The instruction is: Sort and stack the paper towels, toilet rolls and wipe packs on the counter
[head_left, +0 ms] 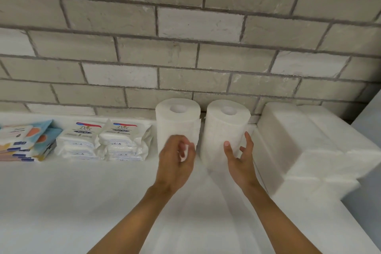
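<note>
Two white paper towel rolls stand upright at the back of the white counter [82,202], against the brick wall: the left roll [177,123] and the right roll [225,128]. My left hand [176,161] hovers in front of the left roll's lower part, fingers loosely curled and blurred, with nothing in it. My right hand [239,159] is at the right roll's lower front, fingers spread, thumb tip near the paper. White Dove wipe packs lie in two stacks [82,140] [123,140] left of the rolls. Coloured wipe packs [26,142] are stacked at the far left.
Stacks of folded white paper towels [309,146] fill the right end of the counter, close beside the right roll. A grey brick wall [185,47] rises right behind everything. The counter's right edge drops off near the bottom right.
</note>
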Motion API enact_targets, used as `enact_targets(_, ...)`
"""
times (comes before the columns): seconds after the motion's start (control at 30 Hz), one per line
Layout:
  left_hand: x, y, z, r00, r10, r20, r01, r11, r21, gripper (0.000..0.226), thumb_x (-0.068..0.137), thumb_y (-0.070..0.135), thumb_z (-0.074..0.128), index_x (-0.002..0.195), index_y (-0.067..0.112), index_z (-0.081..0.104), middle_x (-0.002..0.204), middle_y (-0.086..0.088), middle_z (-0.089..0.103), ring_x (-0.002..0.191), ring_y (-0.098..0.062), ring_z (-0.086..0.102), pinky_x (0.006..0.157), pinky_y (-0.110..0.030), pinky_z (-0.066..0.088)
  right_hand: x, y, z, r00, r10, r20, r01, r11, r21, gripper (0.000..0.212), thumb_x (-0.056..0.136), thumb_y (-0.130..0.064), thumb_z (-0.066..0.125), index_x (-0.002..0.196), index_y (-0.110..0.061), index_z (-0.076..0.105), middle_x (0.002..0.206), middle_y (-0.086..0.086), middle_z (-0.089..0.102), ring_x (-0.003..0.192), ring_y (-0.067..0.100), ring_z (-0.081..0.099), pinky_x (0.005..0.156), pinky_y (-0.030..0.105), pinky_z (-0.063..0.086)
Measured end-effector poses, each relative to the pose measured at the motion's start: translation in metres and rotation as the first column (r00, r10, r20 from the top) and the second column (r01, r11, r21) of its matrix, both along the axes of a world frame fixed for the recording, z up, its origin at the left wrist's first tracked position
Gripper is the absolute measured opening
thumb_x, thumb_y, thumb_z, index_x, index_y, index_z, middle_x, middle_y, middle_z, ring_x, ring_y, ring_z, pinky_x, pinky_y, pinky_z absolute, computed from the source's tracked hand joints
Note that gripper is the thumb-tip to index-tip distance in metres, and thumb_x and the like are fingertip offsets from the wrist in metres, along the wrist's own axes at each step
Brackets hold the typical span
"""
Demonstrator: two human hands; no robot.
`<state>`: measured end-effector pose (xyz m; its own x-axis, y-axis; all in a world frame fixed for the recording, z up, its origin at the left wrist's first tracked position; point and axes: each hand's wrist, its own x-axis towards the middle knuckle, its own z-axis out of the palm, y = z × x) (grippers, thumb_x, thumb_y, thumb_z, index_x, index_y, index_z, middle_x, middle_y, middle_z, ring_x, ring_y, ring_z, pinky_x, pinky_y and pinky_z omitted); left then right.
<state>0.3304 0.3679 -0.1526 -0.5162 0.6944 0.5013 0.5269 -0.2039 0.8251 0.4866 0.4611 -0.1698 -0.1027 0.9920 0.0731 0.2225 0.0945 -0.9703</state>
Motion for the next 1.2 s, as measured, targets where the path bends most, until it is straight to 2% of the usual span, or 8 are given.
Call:
enact_targets(0.13,-0.022,0.001,-0.002,0.975,0.170,0.142,-0.177,0.983,0.041,0.025,0.094,0.022,0.059,0.115,0.025,0.045,0.112,0.002,0.050,0.092,-0.018,0.053,0.076,-0.023,0.046,-0.002,-0.001,0.004,0.998,0.049,-0.049,-0.049,0.999,0.001,0.095,0.074,-0.063,0.060,0.149,-0.045,0.005,0.152,0.004,0.032,0.141,0.022,0.032,0.111,0.050,0.038)
enact_targets(0.23,-0.035,0.007,-0.013,0.979,0.154,0.132,-0.143,0.985,-0.092,0.049,0.100,0.037,0.045,0.145,0.028,0.029,0.143,0.002,0.035,0.129,-0.017,0.041,0.107,-0.035,0.038,-0.002,-0.001,0.006,0.996,0.052,-0.071,-0.054,0.998,-0.020,0.093,0.079,-0.055,0.063,0.150,-0.042,0.005,0.152,0.006,0.032,0.136,0.026,0.039,0.109,0.050,0.040)
enact_targets(0.3,-0.042,0.012,-0.019,0.979,0.107,0.172,-0.082,0.986,-0.147,0.057,0.100,0.049,0.037,0.151,0.032,0.019,0.154,0.003,0.028,0.141,-0.018,0.032,0.116,-0.041,0.030,-0.001,0.000,0.007,0.994,0.056,-0.093,-0.058,0.998,-0.016,0.091,0.082,-0.047,0.065,0.151,-0.037,0.006,0.152,0.005,0.033,0.136,0.026,0.040,0.109,0.049,0.040)
enact_targets(0.43,-0.042,0.017,-0.025,0.950,-0.049,0.308,0.106,0.979,-0.172,0.075,0.088,0.076,0.026,0.152,0.037,0.018,0.154,0.008,0.035,0.142,-0.015,0.034,0.117,-0.046,0.030,0.000,0.001,0.010,0.989,0.067,-0.135,-0.075,0.996,-0.058,0.096,0.078,-0.047,0.069,0.151,-0.037,0.009,0.150,0.003,0.036,0.134,0.025,0.042,0.107,0.052,0.042)
enact_targets(0.6,-0.032,0.019,-0.033,0.935,-0.065,0.350,0.172,0.943,-0.284,0.101,0.072,0.092,0.018,0.155,0.034,0.010,0.159,0.006,0.027,0.146,-0.019,0.027,0.119,-0.050,0.025,0.000,0.000,0.011,0.985,0.083,-0.153,-0.097,0.992,-0.085,0.104,0.066,-0.056,0.070,0.150,-0.040,0.010,0.149,0.001,0.038,0.134,0.026,0.042,0.103,0.057,0.044)
enact_targets(0.93,-0.031,0.018,-0.029,0.926,-0.076,0.369,0.189,0.942,-0.279,0.103,0.070,0.093,0.017,0.155,0.035,0.008,0.160,0.005,0.025,0.146,-0.020,0.027,0.119,-0.051,0.025,-0.001,0.000,0.010,0.985,0.073,-0.155,-0.088,0.992,-0.091,0.100,0.068,-0.056,0.071,0.148,-0.043,0.013,0.147,-0.001,0.039,0.133,0.025,0.042,0.103,0.058,0.044)
enact_targets(1.1,-0.037,0.015,-0.029,0.920,-0.092,0.381,0.219,0.926,-0.307,0.102,0.072,0.092,0.020,0.155,0.034,0.010,0.160,0.008,0.024,0.147,-0.016,0.024,0.121,-0.048,0.021,0.001,-0.002,0.013,0.990,0.073,-0.119,-0.083,0.993,-0.081,0.087,0.087,-0.037,0.066,0.152,-0.032,0.010,0.149,0.006,0.037,0.136,0.026,0.040,0.109,0.049,0.040)
enact_targets(1.2,-0.038,0.006,-0.021,0.928,-0.099,0.359,0.231,0.909,-0.347,0.093,0.082,0.084,0.022,0.156,0.030,0.009,0.162,0.009,0.017,0.150,-0.016,0.017,0.123,-0.042,0.014,0.002,-0.012,0.016,0.997,0.038,-0.064,-0.043,0.997,-0.072,0.083,0.089,-0.045,0.060,0.152,-0.035,0.007,0.155,0.008,0.029,0.143,0.025,0.029,0.113,0.049,0.035)
